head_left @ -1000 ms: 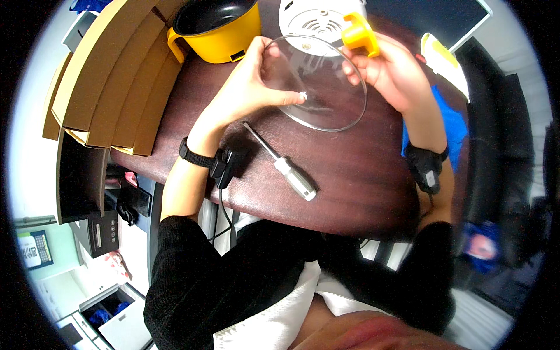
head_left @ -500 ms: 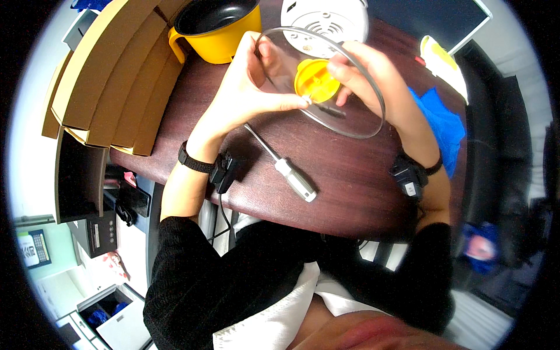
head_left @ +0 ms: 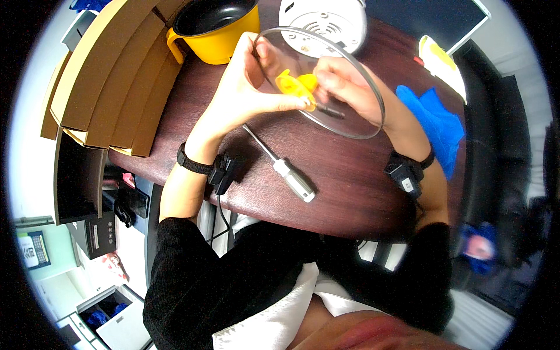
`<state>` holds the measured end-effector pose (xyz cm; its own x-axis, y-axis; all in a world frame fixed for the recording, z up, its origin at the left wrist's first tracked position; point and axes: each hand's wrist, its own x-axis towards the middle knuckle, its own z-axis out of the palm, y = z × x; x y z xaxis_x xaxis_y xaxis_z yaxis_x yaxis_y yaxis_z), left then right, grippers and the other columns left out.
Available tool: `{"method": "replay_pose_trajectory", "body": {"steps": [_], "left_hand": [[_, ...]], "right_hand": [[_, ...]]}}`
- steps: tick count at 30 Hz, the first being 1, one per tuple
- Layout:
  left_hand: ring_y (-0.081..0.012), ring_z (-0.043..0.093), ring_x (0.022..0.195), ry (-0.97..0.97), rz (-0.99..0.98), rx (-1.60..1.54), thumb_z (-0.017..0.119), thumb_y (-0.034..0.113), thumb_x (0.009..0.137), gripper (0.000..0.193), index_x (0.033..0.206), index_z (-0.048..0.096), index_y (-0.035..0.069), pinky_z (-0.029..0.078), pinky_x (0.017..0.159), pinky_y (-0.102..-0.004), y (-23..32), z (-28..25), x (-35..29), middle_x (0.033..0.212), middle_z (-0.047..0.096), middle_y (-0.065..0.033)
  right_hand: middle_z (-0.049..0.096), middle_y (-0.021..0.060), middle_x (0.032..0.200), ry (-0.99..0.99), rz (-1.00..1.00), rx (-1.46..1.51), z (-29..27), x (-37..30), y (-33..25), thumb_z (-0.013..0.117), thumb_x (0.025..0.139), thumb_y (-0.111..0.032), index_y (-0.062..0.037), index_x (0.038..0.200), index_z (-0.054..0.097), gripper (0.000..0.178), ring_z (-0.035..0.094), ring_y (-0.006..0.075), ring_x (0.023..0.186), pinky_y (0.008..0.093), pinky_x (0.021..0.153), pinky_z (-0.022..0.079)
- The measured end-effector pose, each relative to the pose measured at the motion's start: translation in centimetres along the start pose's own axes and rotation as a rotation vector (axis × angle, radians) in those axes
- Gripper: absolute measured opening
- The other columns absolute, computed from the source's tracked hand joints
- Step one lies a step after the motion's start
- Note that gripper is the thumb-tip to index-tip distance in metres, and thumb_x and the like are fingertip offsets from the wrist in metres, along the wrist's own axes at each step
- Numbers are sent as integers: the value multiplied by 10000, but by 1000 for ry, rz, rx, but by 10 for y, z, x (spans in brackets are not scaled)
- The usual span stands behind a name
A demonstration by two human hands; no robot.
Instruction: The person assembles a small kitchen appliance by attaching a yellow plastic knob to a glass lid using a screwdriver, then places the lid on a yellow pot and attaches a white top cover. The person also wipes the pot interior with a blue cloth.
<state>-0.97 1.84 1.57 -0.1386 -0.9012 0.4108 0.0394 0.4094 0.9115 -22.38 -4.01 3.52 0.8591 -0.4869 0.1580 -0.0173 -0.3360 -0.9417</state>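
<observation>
A round clear glass lid (head_left: 364,133) with a grey rim is held tilted above the table. My left hand (head_left: 248,87) grips it, fingers round its left edge and thumb stretched toward the middle. At the lid's centre is a yellow plastic knob (head_left: 294,85), turned at an angle, beside the left thumb tip. My right hand (head_left: 350,87), partly seen through the glass, has curled fingers closed at the knob's right side; the exact contact is blurred. A short dark rod-like shape shows below these fingers; I cannot tell what it is. Below lies a screwdriver (head_left: 291,178) with a grey-white handle.
A yellow pot (head_left: 219,38) with a black inside stands at the back left, beside a brown cardboard box (head_left: 116,81). Behind the lid sits a white round appliance base (head_left: 324,26). Blue cloth (head_left: 434,119) lies on the right of the dark wooden table (head_left: 350,186).
The yellow knob has turned from facing me to a slanted, more edge-on position. My right fingers have curled in and moved slightly left and down. The left hand holds almost still.
</observation>
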Motion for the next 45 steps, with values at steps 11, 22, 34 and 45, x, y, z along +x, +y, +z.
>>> {"method": "replay_pose_trajectory", "body": {"steps": [11,22,34,45], "left_hand": [[-100,413,989,-17,14,33,927,96,540,748,1044,373,88,344,918,-244,-7,-5,0,996,383,-3],[-106,439,972,-9,37,53,923,107,551,731,1041,382,83,369,897,-249,0,-3,-1,984,415,-6],[-96,423,966,-17,-2,42,925,108,543,731,1026,377,92,363,885,-237,0,-2,-3,976,397,0],[-95,419,947,-41,12,5,919,86,552,724,1014,362,96,367,870,-235,-5,-4,-2,962,391,0]], "right_hand": [[604,57,1038,-65,46,65,-4,-1,-2,514,964,-233,-5,1249,529,365,568,117,914,245,804,457],[632,28,939,-58,-134,45,-21,-1,7,585,953,-165,17,1108,605,240,585,87,837,235,761,495],[628,17,889,-48,-157,-30,-19,0,4,602,948,-224,12,1107,609,285,563,67,780,215,697,476],[605,-13,805,-49,-72,18,-13,-1,5,595,952,-276,-6,1106,630,313,515,51,701,207,602,421]]}}
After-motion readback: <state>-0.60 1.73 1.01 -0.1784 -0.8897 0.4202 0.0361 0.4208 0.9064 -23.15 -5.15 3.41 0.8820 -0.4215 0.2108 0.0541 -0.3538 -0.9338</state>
